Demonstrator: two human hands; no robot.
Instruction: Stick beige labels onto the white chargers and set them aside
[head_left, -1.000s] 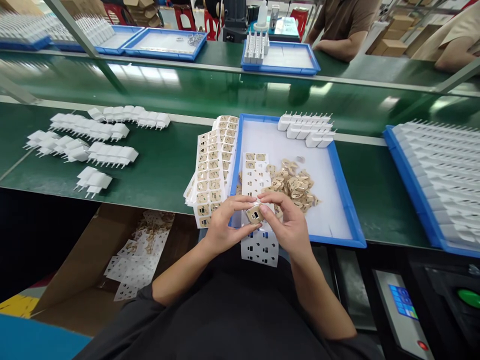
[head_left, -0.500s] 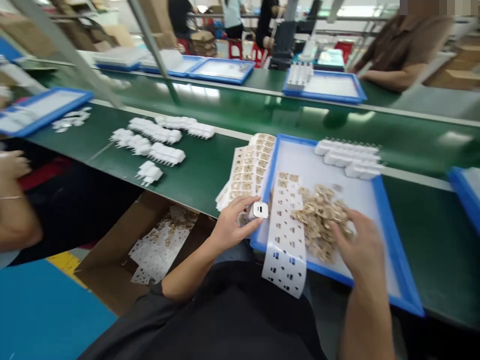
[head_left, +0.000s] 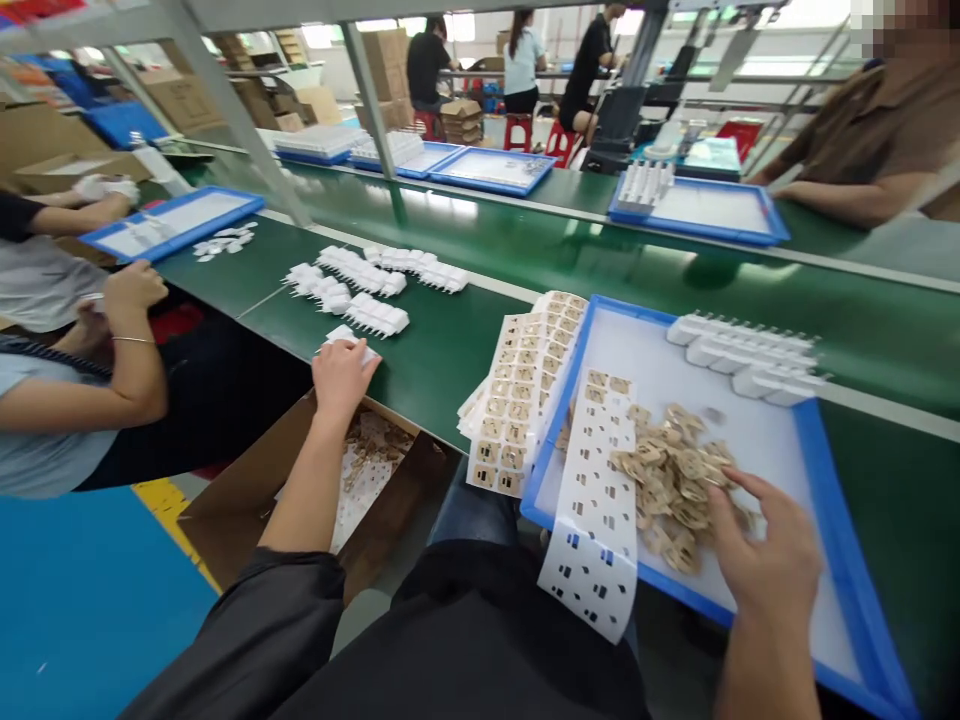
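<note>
My left hand (head_left: pixel 343 378) reaches out to the left, its fingers closed over white plug chargers (head_left: pixel 352 343) at the bench's near edge. How many are under the fingers is hidden. My right hand (head_left: pixel 776 550) hovers at the right side of a heap of tan backing-paper pieces (head_left: pixel 679 480), thumb and index finger apart at its edge. The heap lies in a blue-rimmed tray (head_left: pixel 832 520). Beside it, a white sheet with small dark printed marks (head_left: pixel 592 500) hangs over the tray's front rim, a few tan pieces left at its top.
Tan-and-white label sheets (head_left: pixel 517 390) are stacked left of the tray. Rows of white chargers (head_left: pixel 379 315) stand on the green bench (head_left: pixel 427 370), with more chargers (head_left: pixel 742 355) at the tray's back. A cardboard box (head_left: pixel 247 490) with scraps sits below. A co-worker's arm (head_left: pixel 139 350) is at left.
My left hand has carried a white charger from beside the tray to the chargers on the left. My right hand stays by the tan heap. The view has shifted.
</note>
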